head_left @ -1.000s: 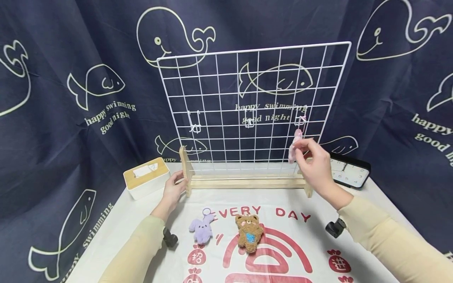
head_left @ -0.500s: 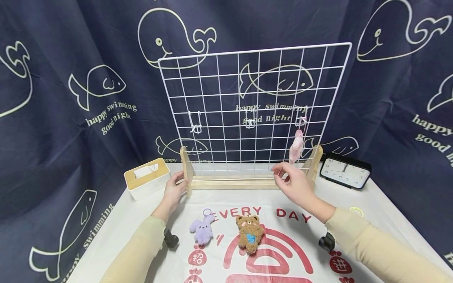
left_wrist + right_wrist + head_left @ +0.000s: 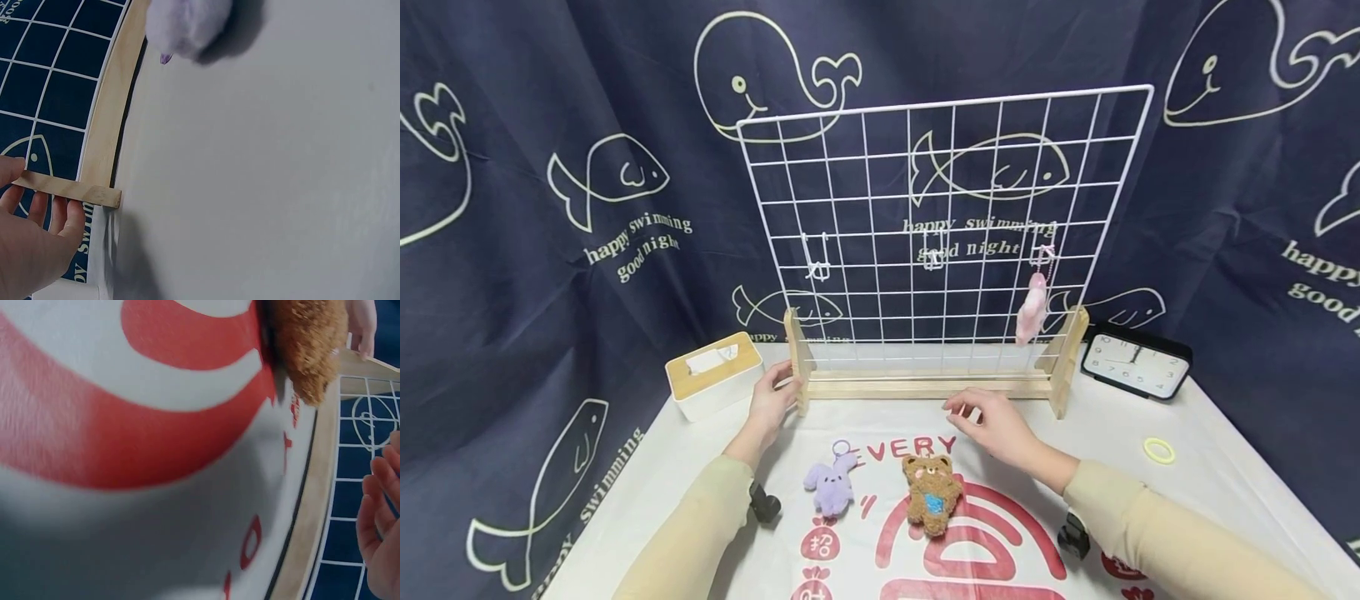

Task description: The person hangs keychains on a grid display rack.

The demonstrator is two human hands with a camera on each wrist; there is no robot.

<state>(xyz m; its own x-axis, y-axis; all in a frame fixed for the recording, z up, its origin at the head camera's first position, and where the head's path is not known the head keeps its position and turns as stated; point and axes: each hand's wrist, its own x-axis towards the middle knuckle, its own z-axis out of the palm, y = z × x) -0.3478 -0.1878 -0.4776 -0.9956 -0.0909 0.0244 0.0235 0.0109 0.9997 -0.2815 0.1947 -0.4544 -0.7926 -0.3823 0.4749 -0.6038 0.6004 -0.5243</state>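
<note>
My left hand [image 3: 769, 406] grips the left wooden upright [image 3: 69, 187] of a stand that holds a white wire grid panel [image 3: 951, 197]. My right hand [image 3: 997, 422] hovers over the table with loosely bent fingers and nothing between them, just above and right of a brown teddy bear plush [image 3: 931, 497]. Left of the bear lies a purple bunny plush keychain [image 3: 831, 487] with a ring at its top. On the grid's right hook [image 3: 1042, 254] hangs a pink plush keychain [image 3: 1032, 312] by a bead chain. The left hook [image 3: 818, 270] and middle hook [image 3: 933, 260] carry nothing.
A tissue box [image 3: 715, 375] with a wooden lid stands left of the stand. To its right are a black desk clock [image 3: 1137, 362] and a yellow-green ring [image 3: 1159, 451] on the white table cover. A dark whale-print curtain [image 3: 625, 75] hangs behind.
My right hand has let go of the pink plush, which hangs from the right hook, and has come down and left toward the bear. My left hand stays on the upright.
</note>
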